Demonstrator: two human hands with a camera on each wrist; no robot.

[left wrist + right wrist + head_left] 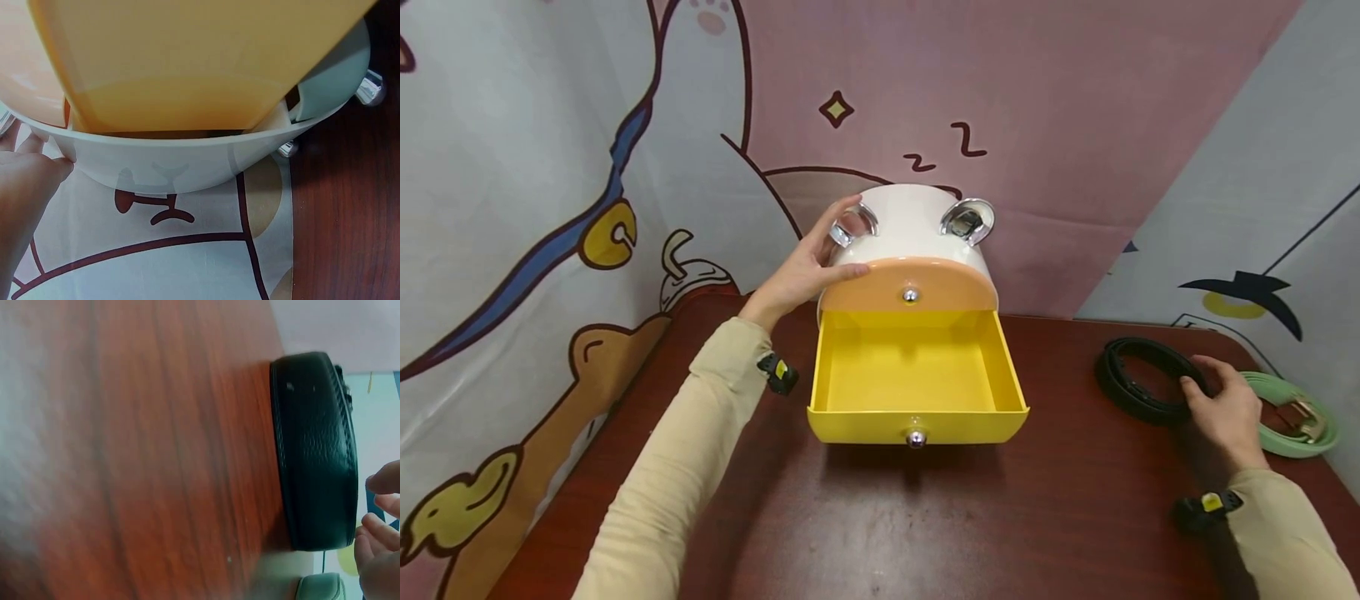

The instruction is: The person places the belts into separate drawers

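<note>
A white bear-shaped drawer unit (906, 208) stands at the centre in the head view, with silver ears and an orange upper drawer front (951, 286). Its yellow drawer (917, 427) is pulled out and holds nothing. My left hand (801, 271) rests spread on the unit's upper left, thumb along the front edge and fingers by the left ear. My right hand (1228, 412) is at the right side of a coiled black belt (1138, 400), thumb and fingers apart. The right wrist view puts those fingers (378, 534) beside the black belt's (319, 456) edge; contact is unclear.
A coiled green belt (1288, 442) with a gold-coloured buckle lies just right of the black belt, partly behind my right hand. Everything stands on a dark red-brown wooden table (880, 533). A printed cartoon cloth (1037, 108) hangs behind the table and along its sides.
</note>
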